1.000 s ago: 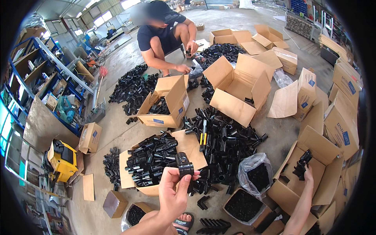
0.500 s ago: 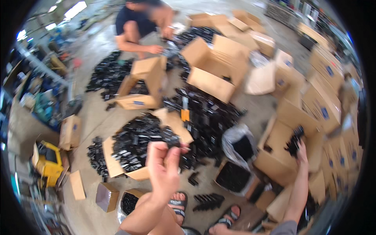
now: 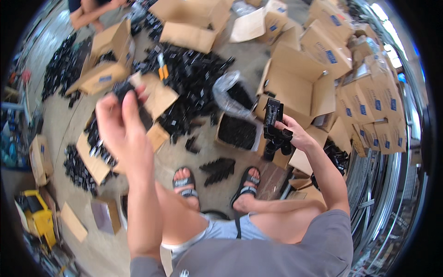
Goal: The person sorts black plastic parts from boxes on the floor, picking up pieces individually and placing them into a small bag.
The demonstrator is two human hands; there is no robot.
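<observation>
My left hand [image 3: 122,129] is raised above an open carton at the left. A small dark part [image 3: 123,88] is pinched between its thumb and fingers, blurred. At the right, my right hand [image 3: 295,133] grips a cluster of black plastic parts [image 3: 273,121]; a long bracket-like piece stands up at its top. This cluster hangs just in front of a large open carton [image 3: 293,85]. Under my left hand, the left carton [image 3: 92,159] is partly hidden and has black parts in it. A big heap of similar black parts [image 3: 194,87] lies on the floor between my hands.
Between my feet is a row of black parts [image 3: 217,171]. A bag-lined box of black pieces [image 3: 237,131] stands right of centre. Closed cartons [image 3: 369,104] are stacked at the right beside metal rails [image 3: 378,198]. A yellow machine [image 3: 39,214] sits lower left. Another person [image 3: 94,14] crouches at the far left.
My view has swung right and down. The right hand has come out of the large carton with the black parts still in its grip. My left hand stays raised, pinching the small part.
</observation>
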